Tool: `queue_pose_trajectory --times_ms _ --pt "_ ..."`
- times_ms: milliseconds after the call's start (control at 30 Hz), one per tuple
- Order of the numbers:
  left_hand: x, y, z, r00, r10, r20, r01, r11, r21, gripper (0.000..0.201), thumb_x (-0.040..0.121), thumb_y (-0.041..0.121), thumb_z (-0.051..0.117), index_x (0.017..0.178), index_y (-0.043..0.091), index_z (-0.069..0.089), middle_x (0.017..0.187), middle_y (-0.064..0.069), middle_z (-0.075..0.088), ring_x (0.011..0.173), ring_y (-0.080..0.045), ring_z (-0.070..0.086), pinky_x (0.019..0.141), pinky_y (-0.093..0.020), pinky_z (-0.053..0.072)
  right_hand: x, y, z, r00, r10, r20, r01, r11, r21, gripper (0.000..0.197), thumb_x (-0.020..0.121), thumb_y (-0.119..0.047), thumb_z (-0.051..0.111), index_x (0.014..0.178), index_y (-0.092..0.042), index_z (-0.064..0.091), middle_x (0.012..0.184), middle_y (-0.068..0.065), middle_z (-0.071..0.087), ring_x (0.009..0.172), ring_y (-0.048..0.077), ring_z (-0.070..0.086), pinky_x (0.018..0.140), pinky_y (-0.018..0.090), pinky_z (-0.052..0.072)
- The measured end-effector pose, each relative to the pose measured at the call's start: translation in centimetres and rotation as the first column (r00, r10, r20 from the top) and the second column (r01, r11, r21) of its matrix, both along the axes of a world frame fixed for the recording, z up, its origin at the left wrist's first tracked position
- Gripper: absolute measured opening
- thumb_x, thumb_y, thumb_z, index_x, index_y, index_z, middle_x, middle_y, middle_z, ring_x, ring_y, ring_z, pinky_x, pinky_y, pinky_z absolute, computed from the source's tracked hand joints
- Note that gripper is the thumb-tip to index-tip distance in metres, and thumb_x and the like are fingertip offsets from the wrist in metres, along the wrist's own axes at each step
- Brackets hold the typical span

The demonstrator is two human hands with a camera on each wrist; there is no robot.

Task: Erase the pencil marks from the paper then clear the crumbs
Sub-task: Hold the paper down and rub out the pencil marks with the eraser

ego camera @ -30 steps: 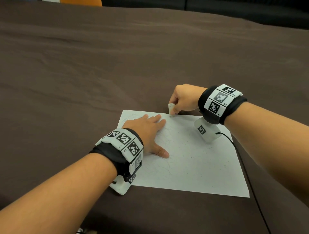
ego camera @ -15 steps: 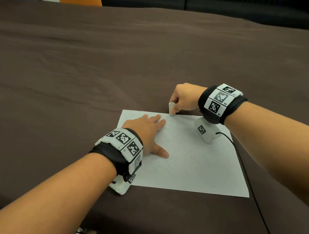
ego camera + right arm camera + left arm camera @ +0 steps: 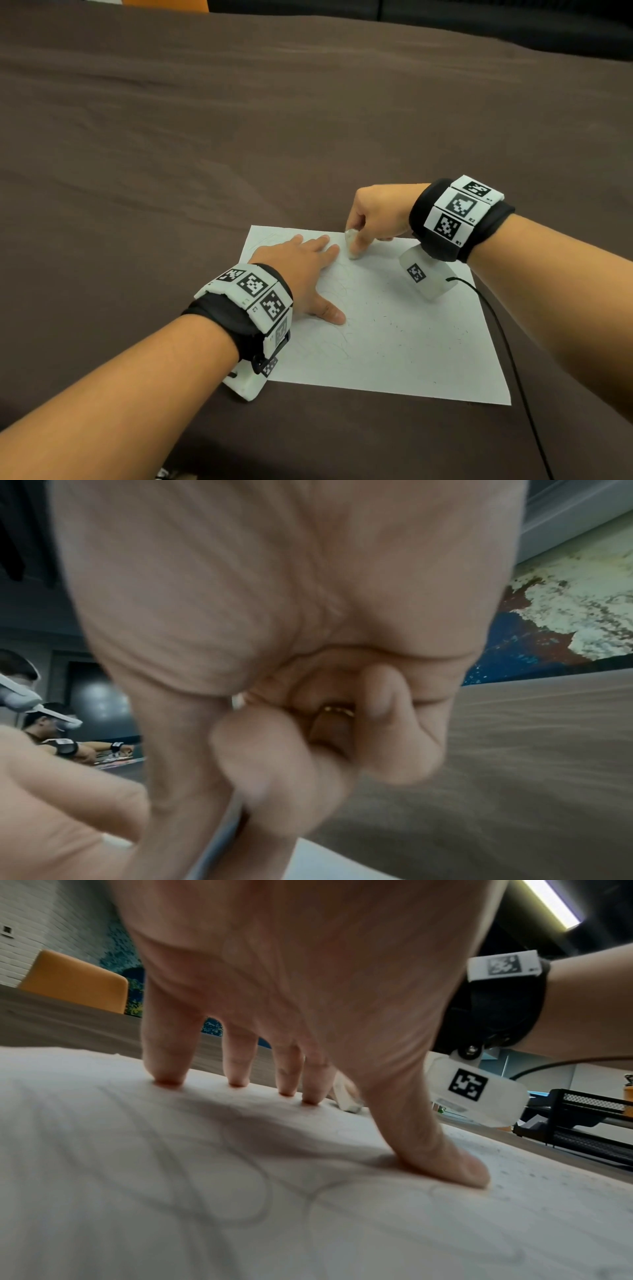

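A white sheet of paper (image 3: 404, 346) lies on the brown cloth, with faint looping pencil lines (image 3: 260, 1185) and dark eraser crumbs (image 3: 407, 329) scattered over its middle and right. My left hand (image 3: 301, 270) lies flat on the sheet's left part, fingers (image 3: 240, 1069) spread and thumb pressed down. My right hand (image 3: 373, 219) pinches a small white eraser (image 3: 352, 244) whose lower end touches the paper near the far edge, just right of my left fingertips. In the right wrist view the curled fingers (image 3: 274, 753) hide the eraser.
The brown cloth (image 3: 239, 137) covers the whole table around the sheet. A black cable (image 3: 507, 342) runs from my right wrist along the paper's right edge toward me. An orange chair (image 3: 75, 982) stands beyond the far edge; a black mesh tray (image 3: 582, 1123) sits off to the right.
My right hand has drawn the eraser from the paper's far edge a little toward me, onto the sheet next to my left fingertips. The left hand has stayed put.
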State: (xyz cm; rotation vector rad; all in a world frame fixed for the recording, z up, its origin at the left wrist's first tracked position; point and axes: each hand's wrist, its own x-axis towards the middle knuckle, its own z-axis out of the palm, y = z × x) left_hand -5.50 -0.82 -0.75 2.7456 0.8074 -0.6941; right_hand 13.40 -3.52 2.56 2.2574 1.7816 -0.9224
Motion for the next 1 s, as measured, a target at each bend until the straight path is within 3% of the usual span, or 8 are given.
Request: queue_pose_trajectory --times_ms 67,200,267,367,533,700,867,1000 --pt "0.0 0.0 0.0 1.000 0.001 0.000 -0.001 1.000 -0.001 0.118 0.068 0.082 0.060 0.156 0.035 -0.002 0.164 0.017 -0.006 0.152 -0.018 0.001 0.116 -0.049 0.026 -0.3 -0.2 0.0 1.000 0.015 0.005 -0.015 1.000 -0.015 0.005 0.083 -0.032 0.081 0.079 -0.030 0.080 0.057 -0.001 0.058 0.060 0.021 0.050 0.061 0.031 0.047" --pt "0.0 0.0 0.0 1.000 0.000 -0.006 0.000 1.000 0.002 0.117 0.069 0.082 0.060 0.157 0.035 -0.002 0.164 0.017 -0.007 0.152 -0.018 0.002 0.116 -0.049 0.026 -0.1 0.0 -0.4 0.997 -0.075 0.032 0.069 0.982 0.174 0.005 0.081 -0.033 0.082 0.078 -0.031 0.079 0.083 -0.005 0.075 0.085 0.023 0.069 0.082 0.041 0.061" --pt "0.0 0.0 0.0 1.000 0.002 -0.004 -0.002 1.000 0.001 0.117 0.069 0.082 0.060 0.157 0.035 -0.002 0.164 0.017 -0.007 0.152 -0.018 0.001 0.116 -0.049 0.025 -0.1 -0.2 -0.3 0.999 -0.033 0.019 0.031 0.994 0.103 0.006 0.080 -0.034 0.082 0.077 -0.030 0.079 0.069 -0.007 0.069 0.071 0.022 0.065 0.071 0.036 0.059" --pt "0.0 0.0 0.0 1.000 0.002 -0.005 -0.002 1.000 -0.002 0.117 0.069 0.082 0.060 0.157 0.035 -0.002 0.164 0.017 -0.007 0.152 -0.018 0.002 0.116 -0.049 0.025 -0.7 -0.9 0.2 0.998 0.050 0.024 -0.049 0.998 -0.050 0.012 0.083 -0.036 0.080 0.084 -0.025 0.080 0.054 -0.003 0.055 0.054 0.016 0.047 0.059 0.027 0.043" --pt "0.0 0.1 -0.1 1.000 -0.001 -0.002 0.001 1.000 0.007 0.117 0.069 0.083 0.059 0.157 0.035 -0.002 0.164 0.017 -0.007 0.152 -0.018 0.002 0.115 -0.048 0.026 -0.4 -0.6 -0.3 0.998 -0.066 0.017 0.062 0.983 0.170 0.009 0.083 -0.030 0.080 0.074 -0.031 0.078 0.076 -0.009 0.071 0.082 0.022 0.067 0.078 0.038 0.060" --pt "0.0 0.0 -0.1 1.000 -0.002 0.000 0.002 1.000 0.008 0.118 0.068 0.083 0.059 0.156 0.035 -0.001 0.164 0.017 -0.006 0.152 -0.018 0.002 0.115 -0.049 0.027 -0.9 -1.4 0.1 0.997 0.074 0.022 -0.073 0.997 -0.021 0.011 0.084 -0.037 0.079 0.080 -0.027 0.079 0.055 -0.002 0.057 0.052 0.013 0.048 0.060 0.027 0.043" --pt "0.0 0.0 -0.1 1.000 -0.001 -0.005 0.001 1.000 0.011 0.117 0.068 0.083 0.059 0.156 0.035 -0.002 0.163 0.018 -0.007 0.152 -0.018 0.002 0.115 -0.049 0.027 -0.2 -0.9 -0.7 0.998 -0.062 0.010 0.058 0.974 0.217 0.008 0.087 -0.027 0.076 0.079 -0.028 0.078 0.067 -0.022 0.059 0.082 0.016 0.061 0.071 0.029 0.050" --pt "0.0 0.0 -0.1 1.000 0.000 0.003 0.000 1.000 0.006 0.117 0.068 0.083 0.059 0.156 0.035 -0.001 0.164 0.018 -0.006 0.152 -0.018 0.002 0.115 -0.048 0.025 -0.9 -1.7 -0.4 0.998 0.058 -0.003 -0.058 0.997 0.050 0.012 0.083 -0.037 0.080 0.084 -0.025 0.079 0.069 -0.008 0.067 0.066 0.015 0.056 0.066 0.028 0.050"
